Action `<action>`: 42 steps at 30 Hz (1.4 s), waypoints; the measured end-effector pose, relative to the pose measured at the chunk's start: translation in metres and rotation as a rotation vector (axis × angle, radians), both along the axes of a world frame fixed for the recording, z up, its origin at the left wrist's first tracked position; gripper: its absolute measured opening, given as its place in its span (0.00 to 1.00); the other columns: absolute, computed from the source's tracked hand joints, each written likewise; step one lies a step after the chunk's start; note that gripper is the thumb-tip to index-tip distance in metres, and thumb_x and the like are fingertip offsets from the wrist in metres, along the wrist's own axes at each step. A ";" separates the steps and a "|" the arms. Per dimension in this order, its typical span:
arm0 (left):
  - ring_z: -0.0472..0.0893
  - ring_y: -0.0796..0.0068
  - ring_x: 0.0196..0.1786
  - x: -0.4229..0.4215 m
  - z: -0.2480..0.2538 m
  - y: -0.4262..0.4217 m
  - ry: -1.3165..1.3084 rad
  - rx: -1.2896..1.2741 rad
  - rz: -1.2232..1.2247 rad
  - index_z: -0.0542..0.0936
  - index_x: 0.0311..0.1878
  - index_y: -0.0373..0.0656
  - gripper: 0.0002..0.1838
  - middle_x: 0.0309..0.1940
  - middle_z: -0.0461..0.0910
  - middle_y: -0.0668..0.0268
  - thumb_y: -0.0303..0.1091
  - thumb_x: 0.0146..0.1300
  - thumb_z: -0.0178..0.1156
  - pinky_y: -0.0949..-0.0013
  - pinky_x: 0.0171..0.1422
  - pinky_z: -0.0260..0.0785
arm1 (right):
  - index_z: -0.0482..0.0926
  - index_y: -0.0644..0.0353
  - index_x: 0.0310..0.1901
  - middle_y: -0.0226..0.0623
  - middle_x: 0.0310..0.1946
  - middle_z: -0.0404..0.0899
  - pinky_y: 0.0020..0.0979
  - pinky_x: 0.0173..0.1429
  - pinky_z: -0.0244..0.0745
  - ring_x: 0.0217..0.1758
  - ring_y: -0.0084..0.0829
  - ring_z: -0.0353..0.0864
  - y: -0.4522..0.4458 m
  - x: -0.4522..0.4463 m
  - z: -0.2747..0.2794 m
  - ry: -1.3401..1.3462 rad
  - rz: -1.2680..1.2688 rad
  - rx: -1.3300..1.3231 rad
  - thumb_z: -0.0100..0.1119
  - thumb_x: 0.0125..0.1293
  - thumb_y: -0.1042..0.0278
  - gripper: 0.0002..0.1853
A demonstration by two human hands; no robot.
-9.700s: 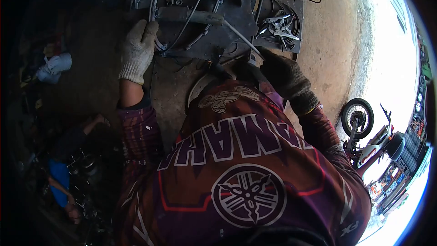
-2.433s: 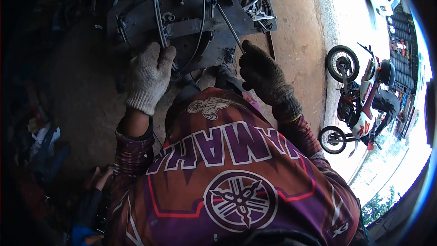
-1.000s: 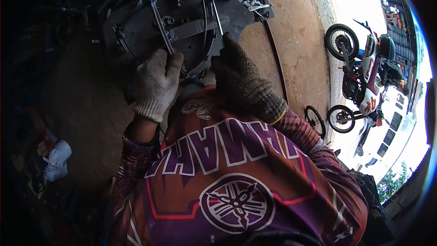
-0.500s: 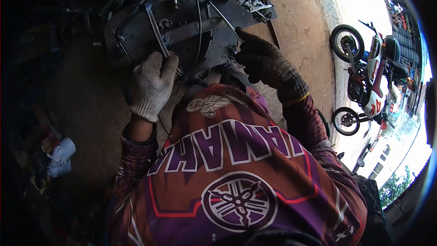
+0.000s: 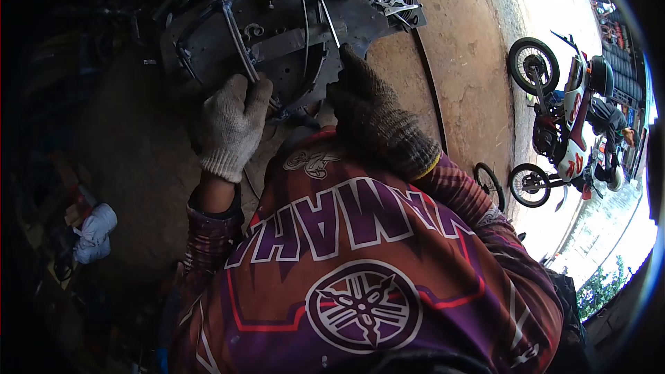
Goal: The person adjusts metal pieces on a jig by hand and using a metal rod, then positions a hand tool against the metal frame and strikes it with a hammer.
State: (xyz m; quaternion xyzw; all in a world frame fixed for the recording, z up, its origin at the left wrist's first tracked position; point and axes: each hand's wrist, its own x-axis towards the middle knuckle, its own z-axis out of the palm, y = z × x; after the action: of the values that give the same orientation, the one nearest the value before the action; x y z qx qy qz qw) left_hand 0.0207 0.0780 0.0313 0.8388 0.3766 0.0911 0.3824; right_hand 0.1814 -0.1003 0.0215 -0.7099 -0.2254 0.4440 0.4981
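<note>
A frame of bent metal rods [image 5: 237, 40] rests over a dark steel plate [image 5: 208, 34] at the top of the view. My left hand [image 5: 234, 125], in a pale knitted glove, is closed on the lower end of one of its bars. My right hand [image 5: 370, 107], in a dirtier, darker glove, is closed around the lower end of a thin metal rod [image 5: 327, 19]. The rod slants up to the frame's right side; whether it is joined there I cannot tell. Small metal rings [image 5: 253, 30] and a flat metal strip [image 5: 284, 44] lie on the plate inside the frame.
Silver locking pliers [image 5: 393, 5] lie at the plate's right corner. A motorcycle [image 5: 571, 114] stands on the right, with a person [image 5: 609, 131] beside it. A crumpled pale cloth [image 5: 95, 232] is at the lower left. A wheel [image 5: 489, 185] shows behind my right arm.
My right hand has moved left, nearer the frame, and the thin rod in it now stands steeper. My left hand keeps its hold on the bar. The person by the motorcycle has shifted.
</note>
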 end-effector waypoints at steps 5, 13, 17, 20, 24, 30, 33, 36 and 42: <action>0.83 0.55 0.26 -0.001 -0.003 -0.002 -0.057 -0.033 0.008 0.81 0.34 0.38 0.18 0.23 0.81 0.53 0.44 0.71 0.64 0.58 0.30 0.70 | 0.58 0.51 0.80 0.31 0.53 0.78 0.30 0.43 0.82 0.44 0.25 0.82 -0.015 0.049 0.023 0.268 0.041 -0.106 0.66 0.71 0.72 0.40; 0.84 0.53 0.27 0.000 0.001 -0.003 0.018 -0.008 -0.012 0.81 0.35 0.37 0.18 0.24 0.81 0.51 0.45 0.71 0.65 0.57 0.31 0.71 | 0.57 0.52 0.80 0.35 0.56 0.78 0.30 0.49 0.81 0.49 0.25 0.82 -0.015 0.010 0.019 0.265 -0.076 -0.078 0.64 0.72 0.70 0.39; 0.83 0.52 0.27 0.000 0.002 -0.003 -0.002 -0.030 0.012 0.80 0.35 0.37 0.18 0.24 0.80 0.51 0.45 0.70 0.65 0.56 0.31 0.71 | 0.56 0.57 0.80 0.45 0.61 0.77 0.35 0.53 0.81 0.54 0.33 0.81 -0.025 0.010 0.001 0.216 -0.059 0.020 0.66 0.70 0.69 0.40; 0.83 0.53 0.27 -0.001 -0.001 -0.002 -0.011 -0.018 0.003 0.80 0.34 0.36 0.18 0.24 0.80 0.51 0.44 0.71 0.65 0.56 0.31 0.70 | 0.61 0.56 0.78 0.38 0.55 0.82 0.32 0.39 0.85 0.42 0.28 0.86 -0.022 0.024 0.040 0.309 -0.138 -0.026 0.66 0.71 0.70 0.36; 0.83 0.54 0.26 0.000 0.000 -0.001 -0.012 -0.025 0.000 0.80 0.34 0.36 0.17 0.23 0.80 0.51 0.43 0.71 0.65 0.58 0.31 0.70 | 0.68 0.58 0.74 0.35 0.53 0.82 0.31 0.36 0.84 0.41 0.27 0.85 -0.026 0.070 0.062 0.307 0.017 -0.150 0.68 0.70 0.65 0.33; 0.83 0.57 0.25 0.002 -0.001 -0.003 -0.057 -0.016 0.025 0.80 0.34 0.36 0.17 0.22 0.80 0.53 0.41 0.71 0.65 0.59 0.30 0.70 | 0.72 0.53 0.73 0.28 0.45 0.82 0.28 0.39 0.78 0.39 0.22 0.79 -0.042 0.160 0.027 0.209 0.246 -0.179 0.63 0.74 0.65 0.27; 0.83 0.60 0.24 0.004 0.001 -0.007 -0.030 0.004 0.059 0.80 0.33 0.35 0.16 0.21 0.80 0.54 0.39 0.70 0.66 0.61 0.29 0.70 | 0.73 0.53 0.72 0.28 0.44 0.83 0.27 0.36 0.74 0.36 0.20 0.76 -0.038 0.175 0.017 0.341 0.180 -0.151 0.62 0.75 0.66 0.25; 0.83 0.64 0.24 0.002 -0.015 -0.010 -0.084 0.049 0.107 0.80 0.33 0.35 0.15 0.22 0.80 0.55 0.38 0.70 0.66 0.62 0.29 0.70 | 0.74 0.52 0.72 0.29 0.43 0.83 0.25 0.34 0.72 0.32 0.19 0.73 -0.025 0.187 0.011 0.494 0.193 -0.203 0.60 0.76 0.68 0.24; 0.84 0.70 0.28 0.009 -0.015 -0.023 -0.053 -0.084 0.326 0.83 0.40 0.35 0.14 0.27 0.84 0.59 0.38 0.73 0.64 0.66 0.33 0.73 | 0.73 0.52 0.72 0.29 0.38 0.80 0.23 0.30 0.69 0.27 0.19 0.72 -0.013 0.207 -0.015 0.260 0.479 -0.138 0.57 0.77 0.70 0.24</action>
State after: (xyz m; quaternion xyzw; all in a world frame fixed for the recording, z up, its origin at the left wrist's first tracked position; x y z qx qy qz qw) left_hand 0.0295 0.0553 0.0162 0.7470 0.5012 0.1582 0.4072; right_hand 0.3884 -0.1132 0.0064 -0.6056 -0.2901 0.6510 0.3539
